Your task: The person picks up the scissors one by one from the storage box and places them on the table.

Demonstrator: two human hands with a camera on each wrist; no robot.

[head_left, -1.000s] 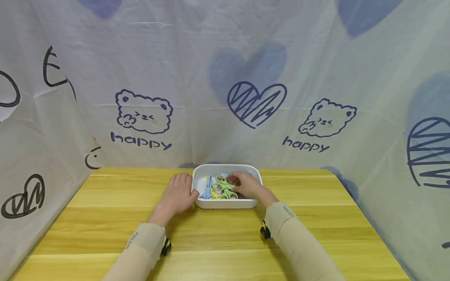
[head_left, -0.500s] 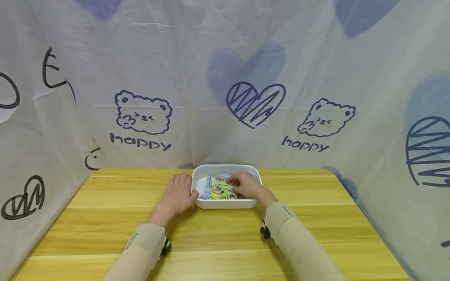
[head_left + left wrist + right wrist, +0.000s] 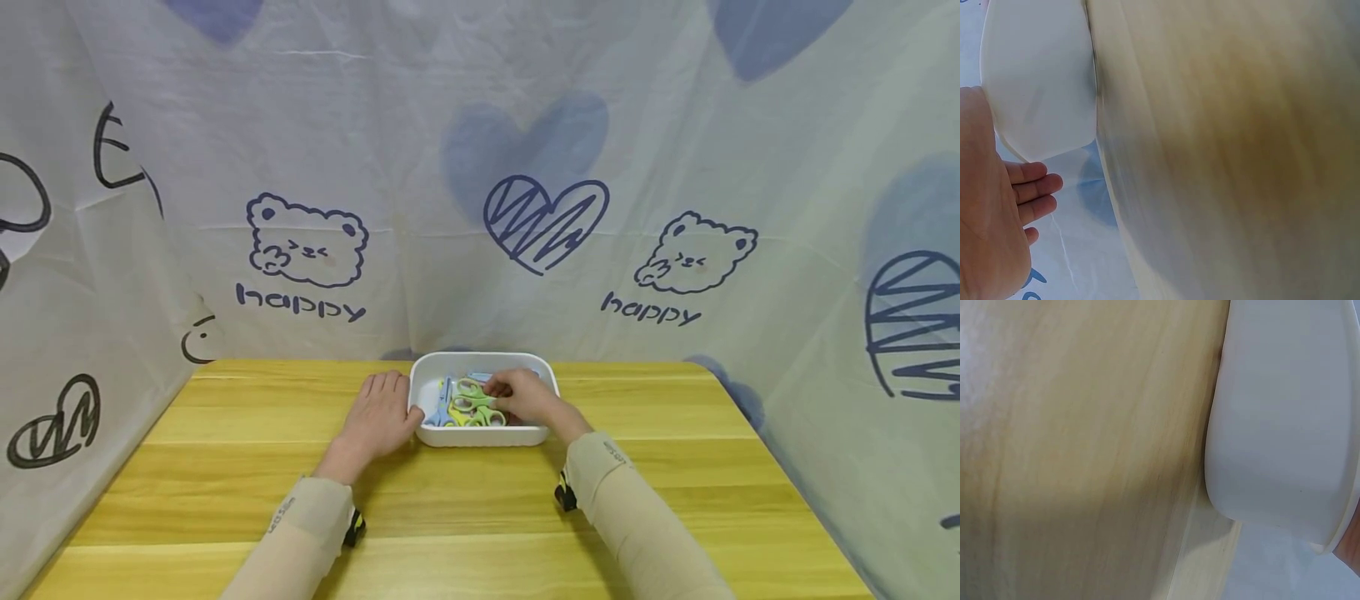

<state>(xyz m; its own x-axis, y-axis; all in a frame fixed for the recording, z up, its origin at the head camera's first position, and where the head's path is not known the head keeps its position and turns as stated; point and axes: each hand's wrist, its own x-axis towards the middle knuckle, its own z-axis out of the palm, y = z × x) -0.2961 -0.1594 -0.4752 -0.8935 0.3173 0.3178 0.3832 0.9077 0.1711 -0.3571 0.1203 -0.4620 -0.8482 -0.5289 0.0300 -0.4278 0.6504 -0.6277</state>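
Upper green scissors (image 3: 484,402): matte, plastic-looking, rounded finger loops toward the left; located inside the white tray, on top of the other scissors.
Right hand (image 3: 528,396): reaches over the tray's right side; fingers (image 3: 504,380) curled, pinching the upper green scissors at the end away from the loops. In the right wrist view the tray wall hides the fingers.
Lower green scissors (image 3: 495,410): same green, loops against the near wall, partly covered.
Yellow scissors (image 3: 455,416): partly visible beneath the green ones.
Blue scissors (image 3: 437,418): pale blue, left of the yellow, one straight narrow part pointing to the far wall.
Tray (image 3: 483,436): white, smooth, satin surface; rectangular with rounded corners and a thin rim; stands level near the desk's far edge.
Left hand (image 3: 381,414): at the tray's left end, back upward; fingers extended and loosely together outside the wall, thumb at the near-left corner of the rim.
Sleeves (image 3: 637,517): pale soft fabric, cuffs with small dark lettering; a black-and-yellow device (image 3: 566,492) at each wrist.
Desk (image 3: 457,517): yellowish wood-grain surface, lengthwise streaks, rounded far-right corner.
Backdrop (image 3: 420,150): whitish creased sheet, printed with blue hearts, outlined bears and the word "happy".
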